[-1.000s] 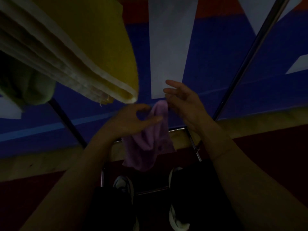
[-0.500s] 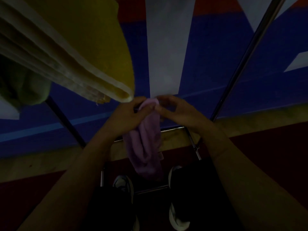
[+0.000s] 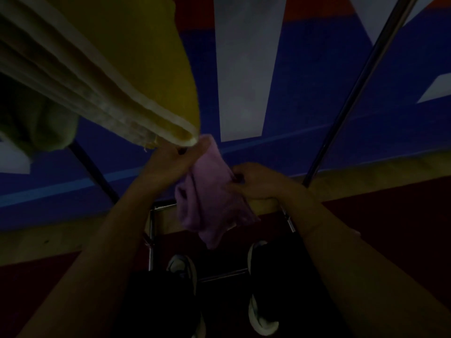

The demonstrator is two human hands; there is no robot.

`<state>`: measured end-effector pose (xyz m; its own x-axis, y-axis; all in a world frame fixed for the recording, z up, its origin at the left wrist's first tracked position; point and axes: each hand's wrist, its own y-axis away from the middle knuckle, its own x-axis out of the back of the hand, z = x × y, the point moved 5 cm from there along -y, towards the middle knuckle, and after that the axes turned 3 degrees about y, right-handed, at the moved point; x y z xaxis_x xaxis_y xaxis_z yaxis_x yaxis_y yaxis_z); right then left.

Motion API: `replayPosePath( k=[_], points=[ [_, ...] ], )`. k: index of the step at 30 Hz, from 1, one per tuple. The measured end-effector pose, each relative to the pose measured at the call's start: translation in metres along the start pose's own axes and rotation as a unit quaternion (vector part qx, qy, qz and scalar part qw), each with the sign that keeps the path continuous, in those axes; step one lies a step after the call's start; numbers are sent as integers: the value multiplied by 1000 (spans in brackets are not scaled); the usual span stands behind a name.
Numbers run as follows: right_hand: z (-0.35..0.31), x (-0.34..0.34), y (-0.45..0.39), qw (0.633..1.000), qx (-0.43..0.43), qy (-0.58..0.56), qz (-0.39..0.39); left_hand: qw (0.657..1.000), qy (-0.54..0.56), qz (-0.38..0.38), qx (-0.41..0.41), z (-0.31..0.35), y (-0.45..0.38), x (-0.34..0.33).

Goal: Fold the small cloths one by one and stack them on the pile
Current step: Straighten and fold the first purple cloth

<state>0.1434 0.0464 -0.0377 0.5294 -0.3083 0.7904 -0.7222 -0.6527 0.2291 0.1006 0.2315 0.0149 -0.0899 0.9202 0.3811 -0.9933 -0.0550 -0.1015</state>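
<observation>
A small purple cloth (image 3: 210, 191) hangs bunched between both hands in the middle of the dim view. My left hand (image 3: 170, 162) pinches its top corner, right under the edge of the pile. My right hand (image 3: 256, 181) grips the cloth's right edge lower down. The pile (image 3: 109, 76) is a stack of folded cloths at the upper left, with a yellow one on top and several pale layers beneath.
A green cloth (image 3: 39, 128) lies bunched at the far left below the pile. Thin metal frame bars (image 3: 353, 89) cross the view, with more near my shoes (image 3: 258, 289). The floor below is blue, white and red.
My right hand has slid down and to the right along the purple cloth, away from my left hand. The cloth now spreads a little wider between the hands.
</observation>
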Motion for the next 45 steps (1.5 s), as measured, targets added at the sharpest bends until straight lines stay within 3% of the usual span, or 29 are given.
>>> replayPosePath(
  k=[3, 6, 13, 17, 20, 24, 27, 31, 35, 41, 45],
  points=[
    [-5, -3, 0, 1000, 15, -2, -18, 978, 124, 128, 104, -16, -1, 13],
    [-5, -10, -2, 995, 38, 74, -49, 940, 272, 126, 161, -28, -5, 14],
    [12, -14, 0, 976, -41, 157, -143, 938, 295, 134, 125, -51, -21, 36],
    [23, -18, 2, 968, -66, 159, -183, 972, 136, 128, 144, -133, -52, 79],
    [21, -12, 0, 979, -55, 127, -148, 987, -24, 108, 120, -81, -29, 67],
    [5, -2, -4, 997, -4, -41, -64, 979, -128, -123, 97, -20, 9, -8],
    [-7, 8, -1, 992, 41, -116, 1, 956, -222, -178, 66, -13, 16, -46],
    [-5, 18, 2, 979, 49, -178, 82, 967, -181, -171, 56, -13, 4, -45],
    [9, 21, 6, 970, 20, -235, 56, 984, -105, -140, 27, -7, 0, -36],
    [35, 9, 7, 998, -25, -17, -58, 996, -74, -54, 23, -13, -5, -15],
    [34, 14, 7, 996, -42, -75, -21, 995, -69, -76, -15, -5, -3, -13]
  ],
)
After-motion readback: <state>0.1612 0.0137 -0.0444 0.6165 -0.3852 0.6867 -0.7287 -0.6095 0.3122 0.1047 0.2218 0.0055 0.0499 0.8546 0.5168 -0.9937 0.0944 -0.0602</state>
